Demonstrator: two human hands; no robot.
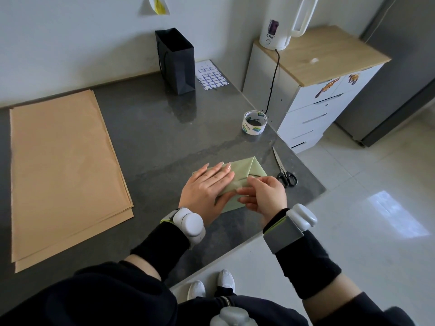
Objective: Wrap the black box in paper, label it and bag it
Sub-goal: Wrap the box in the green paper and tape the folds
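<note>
Pale wall [70, 43], glossy tiled floor [376, 220], white wood-topped drawer cabinet [313, 109]

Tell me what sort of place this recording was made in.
Probably a home kitchen or utility corner: a dark counter, an electric kettle on a white drawer cabinet, and a tiled floor.

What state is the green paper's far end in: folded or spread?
Folded: the green paper shows creased triangular flaps there; the left hand lies flat on it, the right hand pinches a flap.

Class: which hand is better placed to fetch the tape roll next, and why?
Probably the right hand: the tape roll sits on that side, while the left hand presses flat on the wrapped box.
</note>
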